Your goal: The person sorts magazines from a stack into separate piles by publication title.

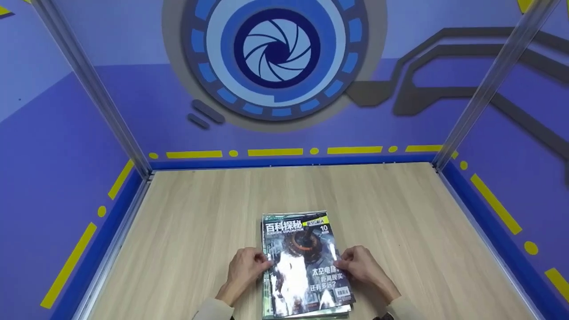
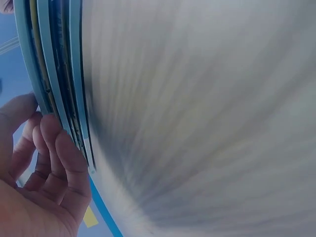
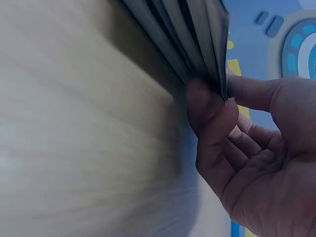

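Note:
A glossy dark magazine [image 1: 306, 262] with white Chinese lettering and an orange ring on its cover tops a small stack, turned slightly against those below. Greenish edges of the lower magazines [image 1: 267, 293] show at the left and bottom. My left hand [image 1: 245, 268] holds the left edge, thumb at the cover; in the left wrist view its curled fingers [image 2: 74, 160] lie against the stacked spines [image 2: 54, 64]. On the opposite side my right hand [image 1: 363, 268] pinches the top magazine's edge, thumb above. The right wrist view shows its fingertips at the page edges [image 3: 185, 39].
The stack lies on a light wood-grain table [image 1: 200, 209] near its front. Blue-purple panels with yellow dashes [image 1: 275, 152] enclose the back and both sides. Metal posts [image 1: 484, 89] stand at the back corners.

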Motion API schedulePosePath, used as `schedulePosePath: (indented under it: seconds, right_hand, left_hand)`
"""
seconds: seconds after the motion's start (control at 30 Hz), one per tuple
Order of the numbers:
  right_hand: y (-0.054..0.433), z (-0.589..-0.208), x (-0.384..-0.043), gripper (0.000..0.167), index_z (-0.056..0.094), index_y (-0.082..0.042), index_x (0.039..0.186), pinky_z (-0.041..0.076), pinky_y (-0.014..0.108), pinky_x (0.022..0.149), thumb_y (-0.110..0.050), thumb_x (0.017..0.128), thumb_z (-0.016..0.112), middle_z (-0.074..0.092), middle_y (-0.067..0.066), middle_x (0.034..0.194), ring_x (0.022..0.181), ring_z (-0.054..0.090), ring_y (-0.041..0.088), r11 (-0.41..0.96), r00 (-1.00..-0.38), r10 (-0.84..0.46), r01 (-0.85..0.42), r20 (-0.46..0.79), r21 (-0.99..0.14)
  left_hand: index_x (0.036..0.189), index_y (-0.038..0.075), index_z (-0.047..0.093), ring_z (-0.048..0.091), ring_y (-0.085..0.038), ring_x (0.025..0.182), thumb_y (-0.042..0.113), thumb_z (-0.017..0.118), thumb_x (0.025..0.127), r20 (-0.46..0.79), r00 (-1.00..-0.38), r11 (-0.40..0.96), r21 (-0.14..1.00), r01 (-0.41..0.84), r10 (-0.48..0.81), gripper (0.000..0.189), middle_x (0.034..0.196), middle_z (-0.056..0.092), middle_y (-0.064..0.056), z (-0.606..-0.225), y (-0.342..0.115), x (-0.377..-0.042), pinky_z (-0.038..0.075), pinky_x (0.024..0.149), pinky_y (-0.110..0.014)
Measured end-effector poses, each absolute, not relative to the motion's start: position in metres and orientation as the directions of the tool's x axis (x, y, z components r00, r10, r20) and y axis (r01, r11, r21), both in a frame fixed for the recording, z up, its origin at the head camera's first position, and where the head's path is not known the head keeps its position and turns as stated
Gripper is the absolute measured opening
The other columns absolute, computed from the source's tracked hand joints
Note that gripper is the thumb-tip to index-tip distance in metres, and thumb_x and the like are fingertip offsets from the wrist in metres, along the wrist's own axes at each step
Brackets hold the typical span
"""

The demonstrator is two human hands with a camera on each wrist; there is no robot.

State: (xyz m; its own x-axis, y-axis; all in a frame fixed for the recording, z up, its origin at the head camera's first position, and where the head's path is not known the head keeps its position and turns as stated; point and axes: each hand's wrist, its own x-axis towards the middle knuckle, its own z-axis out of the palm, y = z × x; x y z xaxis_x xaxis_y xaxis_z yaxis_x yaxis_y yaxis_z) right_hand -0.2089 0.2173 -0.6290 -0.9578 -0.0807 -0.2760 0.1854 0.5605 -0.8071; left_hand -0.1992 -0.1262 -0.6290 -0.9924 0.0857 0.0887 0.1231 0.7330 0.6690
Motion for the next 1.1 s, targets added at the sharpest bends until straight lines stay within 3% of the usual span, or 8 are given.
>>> schedulePosePath:
  seconds: [0.23, 0.53, 0.77, 1.0, 1.1]
  right_hand:
    - [0.223, -0.63, -0.204, 0.014, 0.072, -0.001, 0.086, 0.043, 0.023, 0.053, -0.008, 0.094, 0.08, 0.06, -0.003, 0.069, 0.061, 0.054, 0.01, 0.516, -0.978, -0.117, 0.089, -0.173, -0.852]
    - [0.235, -0.635, -0.199, 0.02, 0.068, 0.015, 0.1, 0.044, 0.022, 0.054, -0.004, 0.1, 0.071, 0.06, -0.008, 0.07, 0.062, 0.055, 0.006, 0.24, -0.963, -0.206, 0.122, -0.173, -0.963]
    - [0.242, -0.634, -0.196, 0.02, 0.065, 0.017, 0.098, 0.044, 0.021, 0.055, -0.002, 0.099, 0.071, 0.063, -0.008, 0.069, 0.06, 0.054, 0.005, 0.148, -0.96, -0.217, 0.15, -0.18, -0.978]
    - [0.25, -0.632, -0.193, 0.017, 0.067, 0.015, 0.099, 0.046, 0.023, 0.058, -0.001, 0.098, 0.07, 0.065, -0.008, 0.072, 0.063, 0.056, 0.005, 0.125, -0.963, -0.197, 0.162, -0.184, -0.979]
    - [0.253, -0.631, -0.193, 0.022, 0.064, 0.019, 0.101, 0.047, 0.023, 0.059, -0.002, 0.098, 0.07, 0.066, -0.009, 0.073, 0.063, 0.057, 0.005, 0.109, -0.964, -0.202, 0.152, -0.172, -0.982]
  left_hand:
    - [0.075, 0.017, 0.076, 0.051, -0.005, 0.065, 0.027, 0.094, 0.084, 0.054, -0.996, 0.753, 0.653, 0.085, 0.066, 0.023, 0.073, 0.068, 0.007, -0.627, -0.122, -0.199, 0.04, 0.058, -0.022]
    - [0.074, 0.017, 0.077, 0.053, -0.007, 0.064, 0.028, 0.093, 0.084, 0.003, -0.999, 0.734, 0.678, 0.039, 0.05, 0.022, 0.071, 0.068, 0.007, -0.624, -0.12, -0.199, 0.04, 0.058, -0.024]
    - [0.08, 0.012, 0.081, 0.055, -0.009, 0.065, 0.029, 0.092, 0.088, -0.152, -0.983, 0.629, 0.775, -0.052, 0.105, 0.022, 0.073, 0.07, 0.005, -0.613, -0.124, -0.198, 0.043, 0.058, -0.024]
    - [0.09, 0.003, 0.081, 0.054, -0.003, 0.046, 0.025, 0.085, 0.095, -0.296, -0.932, 0.431, 0.883, -0.184, 0.209, 0.023, 0.072, 0.073, -0.002, -0.607, -0.121, -0.192, 0.042, 0.046, -0.017]
    - [0.095, 0.002, 0.079, 0.054, -0.002, 0.045, 0.023, 0.083, 0.096, -0.346, -0.913, 0.357, 0.899, -0.256, 0.217, 0.022, 0.075, 0.077, -0.005, -0.607, -0.117, -0.191, 0.042, 0.045, -0.016]
